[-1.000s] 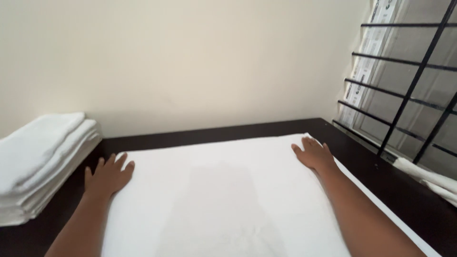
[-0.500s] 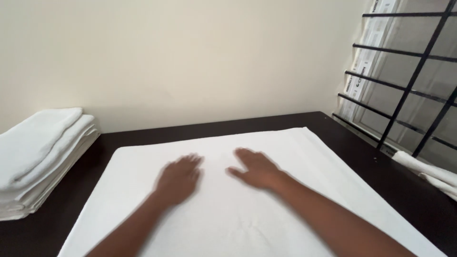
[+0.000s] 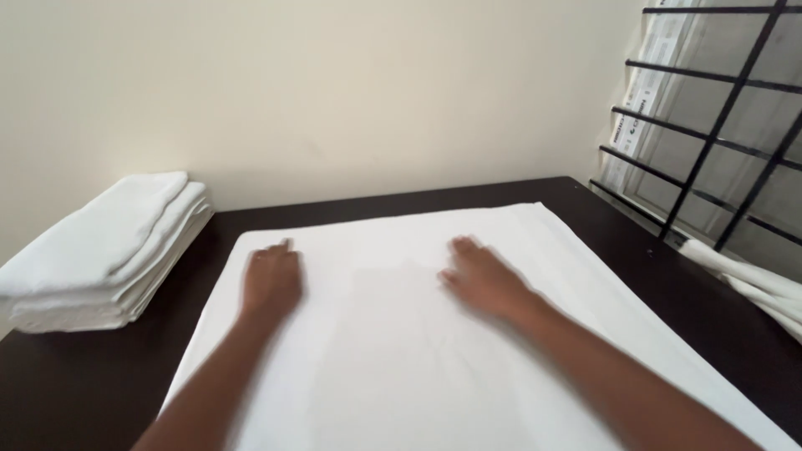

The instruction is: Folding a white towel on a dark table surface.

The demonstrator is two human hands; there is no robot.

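A large white cloth (image 3: 393, 250) lies spread flat over a dark wooden table (image 3: 83, 367). My left hand (image 3: 270, 282) rests palm down on the cloth's left part, fingers pointing away from me. My right hand (image 3: 483, 280) lies flat on the cloth right of centre, fingers slightly spread. Both hands are blurred and hold nothing.
A stack of folded white towels (image 3: 104, 250) sits at the table's left edge against the cream wall. A black window grille (image 3: 710, 125) stands at the right, with more white cloth (image 3: 752, 280) lying below it by the table's right edge.
My hands went from the cloth's far corners to its middle, then spread apart again sideways over the cloth. The view shifted slightly left and down.
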